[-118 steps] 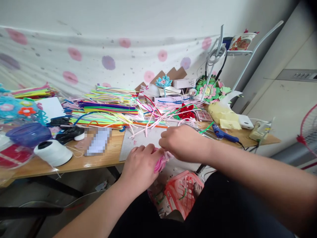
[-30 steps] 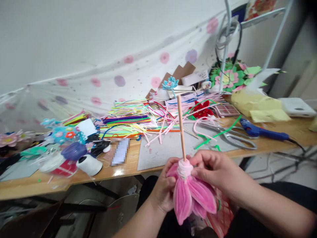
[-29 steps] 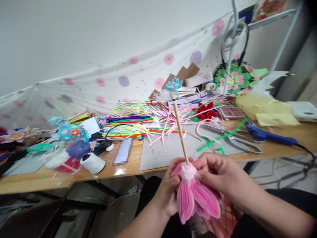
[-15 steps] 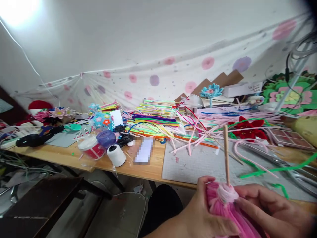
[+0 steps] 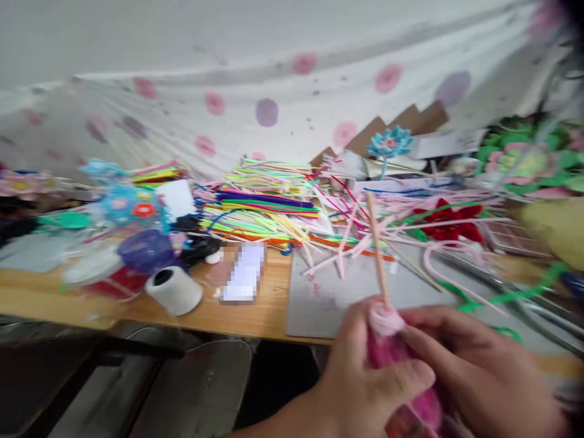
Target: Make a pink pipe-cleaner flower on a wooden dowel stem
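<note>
Along the wooden table (image 5: 276, 292), the front edge runs rightward past a white thread cone (image 5: 180, 292); a strip of wood shows just left of the gray cutting mat (image 5: 314, 310). The left hand (image 5: 358, 383) wraps a pink flower (image 5: 429, 404), thumb across its petals; the right hand (image 5: 474, 359) pinches its pale-pink wrapped base (image 5: 385, 319). The flower hangs petals down, partly blurred, near the table edge, its wooden stick (image 5: 377, 252) pointing up, slightly tilted.

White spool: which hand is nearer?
Left. The left hand, gripping the pink flower, is to the right of the white spool and nearer the camera; the right hand, at the flower's wrapped base, is farther right.
</note>
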Motion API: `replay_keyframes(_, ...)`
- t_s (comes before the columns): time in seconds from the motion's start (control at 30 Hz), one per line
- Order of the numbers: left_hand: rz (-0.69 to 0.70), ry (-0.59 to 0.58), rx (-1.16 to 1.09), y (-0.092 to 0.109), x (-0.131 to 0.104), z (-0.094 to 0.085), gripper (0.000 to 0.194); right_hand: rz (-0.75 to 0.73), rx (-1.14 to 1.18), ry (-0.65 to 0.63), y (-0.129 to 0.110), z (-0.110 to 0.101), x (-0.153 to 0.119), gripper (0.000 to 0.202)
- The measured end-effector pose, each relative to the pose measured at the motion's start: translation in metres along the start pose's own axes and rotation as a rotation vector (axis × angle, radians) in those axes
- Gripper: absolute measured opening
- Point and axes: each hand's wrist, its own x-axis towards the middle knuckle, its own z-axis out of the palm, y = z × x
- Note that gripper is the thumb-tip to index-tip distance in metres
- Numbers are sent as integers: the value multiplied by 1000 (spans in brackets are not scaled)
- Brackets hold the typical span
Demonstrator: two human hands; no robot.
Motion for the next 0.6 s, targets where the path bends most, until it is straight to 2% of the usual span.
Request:
replay_keyframes(0.03,21,7,-43,0,3,2,70,8,33,73,-10,3,3,13)
replay_keyframes(0.1,68,74,23,-1,11,1,65,44,76,38,-23,8,10,14)
replay_keyframes(0.2,152,117,168,-8,20,-9,42,39,76,-101,-32,3,20,14)
replay_keyframes(0.27,157,121,184,-11,23,-15,31,-4,55,-199,-35,-7,24,12)
replay_keyframes(0.37,130,109,106,-13,24,-17,31,-62,14,-294,-36,-24,26,12)
replay_keyframes(0.5,85,57,2,-11,27,-4,39,-71,-18,-327,-34,-41,25,8)
replay_keyframes(0.6,21,35,-64,-8,29,8,39,-141,-103,-344,-31,-53,22,10)
